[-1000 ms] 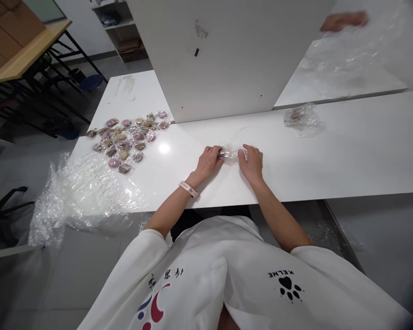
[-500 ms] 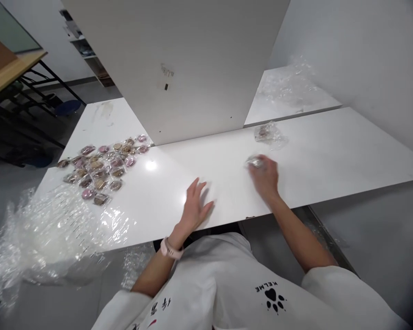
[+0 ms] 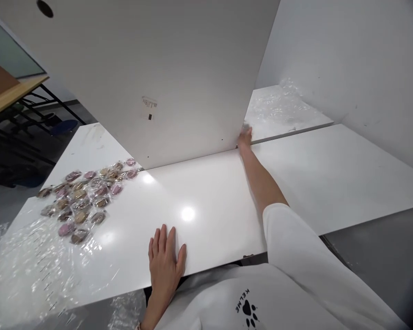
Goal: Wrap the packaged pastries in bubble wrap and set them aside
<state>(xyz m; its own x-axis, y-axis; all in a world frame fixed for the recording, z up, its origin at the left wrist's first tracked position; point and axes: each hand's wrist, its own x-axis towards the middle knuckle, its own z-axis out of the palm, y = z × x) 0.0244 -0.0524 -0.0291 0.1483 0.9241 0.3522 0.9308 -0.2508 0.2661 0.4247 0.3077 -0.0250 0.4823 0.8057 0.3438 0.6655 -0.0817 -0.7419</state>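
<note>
My left hand point(image 3: 165, 259) lies flat on the white table point(image 3: 213, 197) near its front edge, fingers stretched out and nothing in it. My right hand point(image 3: 244, 137) reaches far forward to the right edge of the upright white panel point(image 3: 189, 82). Its fingers are curled and partly hidden by that edge; a small greyish, blurred thing point(image 3: 247, 125) shows at the fingertips, its kind unclear. To the left of my left hand lies a spread group of small round pieces in clear wrappers point(image 3: 80, 217), pink, tan and brown.
Clear plastic bags point(image 3: 24, 270) cover the table's front left corner and hang over it. Behind the panel, more crumpled clear plastic point(image 3: 278, 107) lies on a second white surface. A wall point(image 3: 358, 68) bounds the right. Further left stands a wooden-topped table point(image 3: 17, 94).
My right hand has moved forward to the panel's edge. The clear packet seen on the table beyond it is no longer there. My left hand has settled flat, and the view has shifted.
</note>
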